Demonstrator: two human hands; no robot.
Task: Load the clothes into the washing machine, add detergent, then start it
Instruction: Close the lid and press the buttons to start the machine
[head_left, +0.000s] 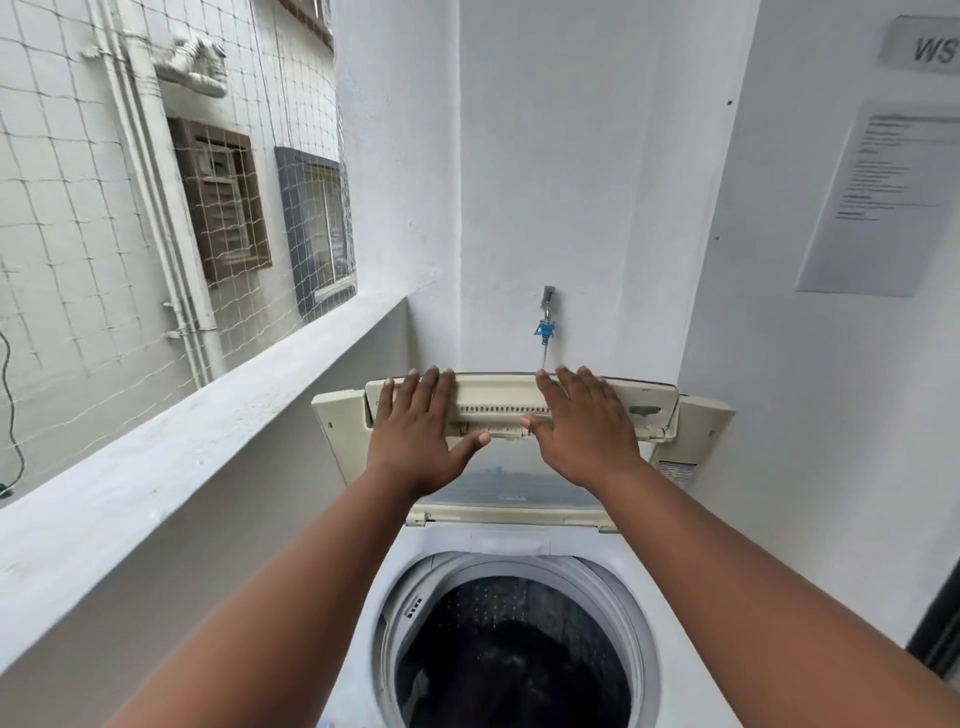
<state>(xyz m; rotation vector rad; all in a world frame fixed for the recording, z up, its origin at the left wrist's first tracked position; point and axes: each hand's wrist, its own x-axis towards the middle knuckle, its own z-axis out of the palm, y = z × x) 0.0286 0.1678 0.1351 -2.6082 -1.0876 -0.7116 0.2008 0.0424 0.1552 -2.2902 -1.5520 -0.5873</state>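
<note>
A white top-loading washing machine stands below me with its round drum uncovered. Dark clothes lie at the bottom of the drum. The cream folding lid is raised and folded back toward the wall. My left hand lies flat on the lid's left part, fingers straight and reaching its top edge. My right hand lies flat on the lid's right part in the same way. No detergent is in view.
A water tap with a blue hose fitting sticks out of the wall behind the machine. A low concrete ledge with netting above runs along the left. Printed notices hang on the right wall.
</note>
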